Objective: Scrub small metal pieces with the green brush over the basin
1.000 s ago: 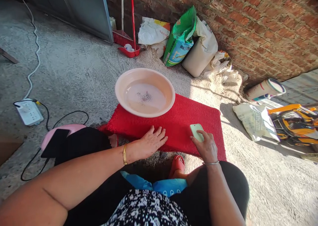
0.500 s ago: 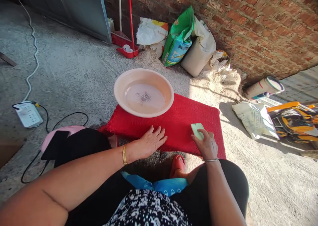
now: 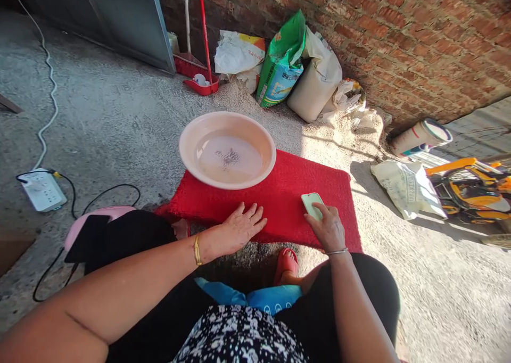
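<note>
A red, fuzzy cloth [image 3: 287,214] covers a low bench or board in front of my knees. My left hand [image 3: 241,231] rests flat on its near edge, palm down and fingers spread, holding nothing. In my right hand [image 3: 329,229] is a pale green flat block [image 3: 312,202] with rounded corners, gripped by thumb and fingers against the cloth's right part. Its underside is hidden, so I cannot tell its exact kind. Partly on the cloth's far left stands a pale pink basin [image 3: 187,158] of shallow water, with a dark pattern at its bottom.
A white power strip [image 3: 43,191] with cables lies left on the concrete floor; a black phone [image 3: 85,239] rests near my left knee. Sacks [image 3: 281,67], a red dustpan [image 3: 203,88] and a bucket [image 3: 421,138] line the brick wall. A yellow-black toy vehicle [image 3: 467,192] stands right.
The pale green block in my right hand has shifted very slightly left over the cloth. My left hand stays nearly in place; the whole view has moved a little.
</note>
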### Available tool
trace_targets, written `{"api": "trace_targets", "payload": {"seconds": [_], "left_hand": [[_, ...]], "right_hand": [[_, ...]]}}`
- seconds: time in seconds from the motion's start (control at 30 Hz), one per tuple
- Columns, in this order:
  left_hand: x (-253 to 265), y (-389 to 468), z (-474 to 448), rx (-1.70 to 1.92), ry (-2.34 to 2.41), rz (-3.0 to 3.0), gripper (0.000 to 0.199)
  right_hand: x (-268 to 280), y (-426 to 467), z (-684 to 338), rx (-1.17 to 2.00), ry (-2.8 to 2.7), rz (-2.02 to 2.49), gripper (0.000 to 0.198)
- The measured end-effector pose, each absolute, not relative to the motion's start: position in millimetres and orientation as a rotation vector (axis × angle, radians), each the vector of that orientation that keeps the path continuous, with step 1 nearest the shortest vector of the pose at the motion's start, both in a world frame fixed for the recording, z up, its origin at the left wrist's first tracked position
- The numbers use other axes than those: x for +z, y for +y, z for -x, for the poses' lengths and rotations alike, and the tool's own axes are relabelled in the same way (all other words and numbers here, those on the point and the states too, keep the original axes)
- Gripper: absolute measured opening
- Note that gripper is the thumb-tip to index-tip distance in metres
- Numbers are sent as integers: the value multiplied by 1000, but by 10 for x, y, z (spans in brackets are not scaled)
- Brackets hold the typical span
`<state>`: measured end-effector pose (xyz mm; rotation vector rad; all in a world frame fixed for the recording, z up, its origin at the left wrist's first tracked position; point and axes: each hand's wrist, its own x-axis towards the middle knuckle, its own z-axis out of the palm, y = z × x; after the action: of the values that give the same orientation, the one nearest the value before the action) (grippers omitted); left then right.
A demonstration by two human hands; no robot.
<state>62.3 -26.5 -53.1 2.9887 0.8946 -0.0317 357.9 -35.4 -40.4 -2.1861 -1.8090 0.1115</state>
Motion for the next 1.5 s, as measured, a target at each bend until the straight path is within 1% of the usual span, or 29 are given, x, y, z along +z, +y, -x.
{"api": "trace_targets", "payload": {"seconds": [0.07,0.17,0.37,0.47,0.63,0.77,0.97,1.1,1.2,1.37,1.5], "left_hand": [[-539,-271,-625,-2,906,-2983,59],[-514,-266,-636,-16,925,-2969,57],[-370,-223,-666,-184,894,-2954,56],[-346,-220,-662,-193,898,-2941,57],[-374,-229,-656,-134,905,-2927,59],[-349,-220,-672,-176,900,-2913,60],[-302,-216,-673,-209,890,-2912,57],[-313,-219,-673,-187,898,-2904,58],[-320,-218,-681,-198,901,-2910,58],[-339,-215,-685,-185,913,-2912,58],[-356,-211,-672,-177,914,-2903,59]], "right_hand": [[-379,-392,-3691,68,-1719,2219,45],[-380,-441,-3662,91,-1695,2118,44],[-467,-463,-3225,205,-1971,1834,35],[-464,-465,-3293,210,-1997,1914,36],[-389,-555,-3740,69,-1733,2152,37],[-386,-644,-3767,48,-1671,2125,39],[-461,-654,-3611,179,-1832,2068,35],[-414,-663,-3838,60,-1660,2262,38],[-383,-675,-3928,29,-1559,2285,41],[-444,-625,-3686,119,-1725,2116,38],[-455,-564,-3616,159,-1769,2165,37]]}}
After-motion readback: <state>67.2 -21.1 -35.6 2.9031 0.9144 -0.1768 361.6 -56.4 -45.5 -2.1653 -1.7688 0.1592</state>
